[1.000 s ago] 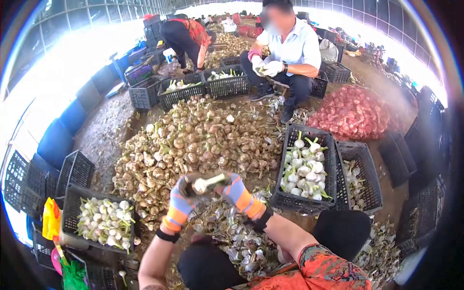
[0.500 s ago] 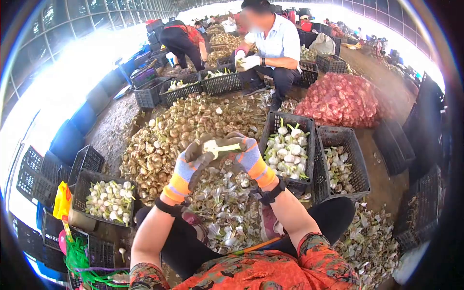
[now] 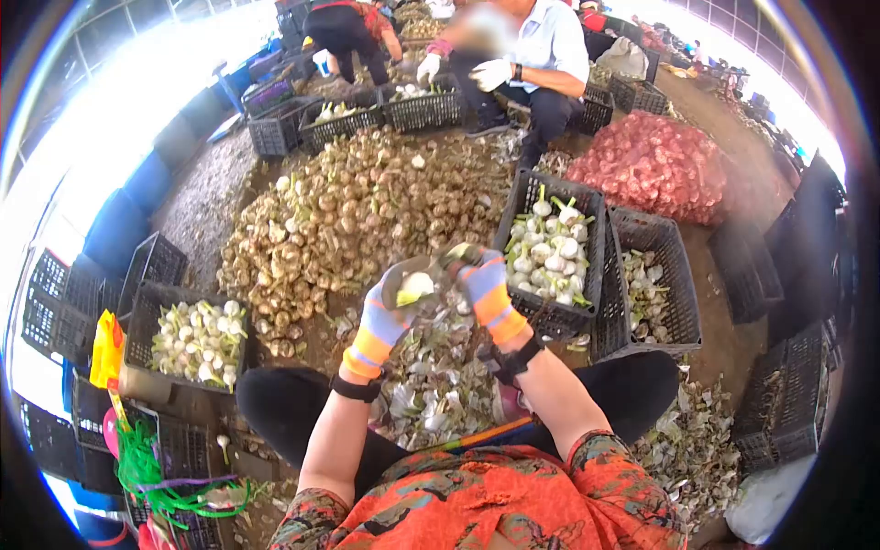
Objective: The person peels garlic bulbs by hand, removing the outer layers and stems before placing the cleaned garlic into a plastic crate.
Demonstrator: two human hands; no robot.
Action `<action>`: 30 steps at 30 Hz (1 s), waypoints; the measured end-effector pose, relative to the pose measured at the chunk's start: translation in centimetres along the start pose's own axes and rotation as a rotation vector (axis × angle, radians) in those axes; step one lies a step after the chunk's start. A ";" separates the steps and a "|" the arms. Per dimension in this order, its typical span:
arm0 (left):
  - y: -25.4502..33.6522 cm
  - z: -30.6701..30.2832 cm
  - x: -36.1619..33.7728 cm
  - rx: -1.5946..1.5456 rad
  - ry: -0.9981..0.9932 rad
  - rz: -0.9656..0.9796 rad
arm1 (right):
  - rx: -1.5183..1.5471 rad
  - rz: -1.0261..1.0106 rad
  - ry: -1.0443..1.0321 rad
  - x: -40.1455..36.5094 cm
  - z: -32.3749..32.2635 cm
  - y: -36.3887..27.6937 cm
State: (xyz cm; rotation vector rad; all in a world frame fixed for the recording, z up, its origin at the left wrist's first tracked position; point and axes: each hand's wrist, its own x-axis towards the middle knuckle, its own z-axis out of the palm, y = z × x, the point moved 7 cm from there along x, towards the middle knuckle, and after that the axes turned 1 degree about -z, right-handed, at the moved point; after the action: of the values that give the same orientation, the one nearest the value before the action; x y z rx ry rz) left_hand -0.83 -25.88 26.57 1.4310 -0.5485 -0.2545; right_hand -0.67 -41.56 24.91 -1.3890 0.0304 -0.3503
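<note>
My left hand (image 3: 396, 301), in a glove with a grey palm and an orange and blue cuff, is closed around a pale garlic bulb (image 3: 415, 288). Just to its right, my right hand (image 3: 477, 280), gloved alike, has its fingers curled in close to the bulb. Whatever lies between those fingers is blurred and cannot be made out. Both hands are over a litter of peeled garlic skins (image 3: 429, 367) between my legs. Beyond them spreads a large heap of unpeeled, brownish garlic (image 3: 339, 215).
Black crates of cleaned garlic stand right (image 3: 594, 266) and left (image 3: 137, 339). Another crate (image 3: 683, 302) holds duller bulbs. A red net sack of garlic (image 3: 646, 170) lies behind. Green netting (image 3: 147, 472) hangs lower left. A person in white gloves (image 3: 541, 55) sits opposite; another person (image 3: 353, 32) bends over.
The garlic, earlier stretched sideways between both hands with its long stem showing, is now in my left hand. My right hand has turned. The view has tipped downward; the opposite person's hands moved apart.
</note>
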 end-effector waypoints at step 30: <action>-1.0 -2.8 -1.9 -0.663 0.311 0.099 | -0.698 -0.171 -0.180 0.3 2.2 -2.0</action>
State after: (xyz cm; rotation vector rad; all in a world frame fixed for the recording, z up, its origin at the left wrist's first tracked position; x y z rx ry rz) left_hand -0.87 -22.65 25.12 0.7740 -0.2398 -0.1121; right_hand -0.35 -39.77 27.31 -2.1184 -0.1263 -0.3717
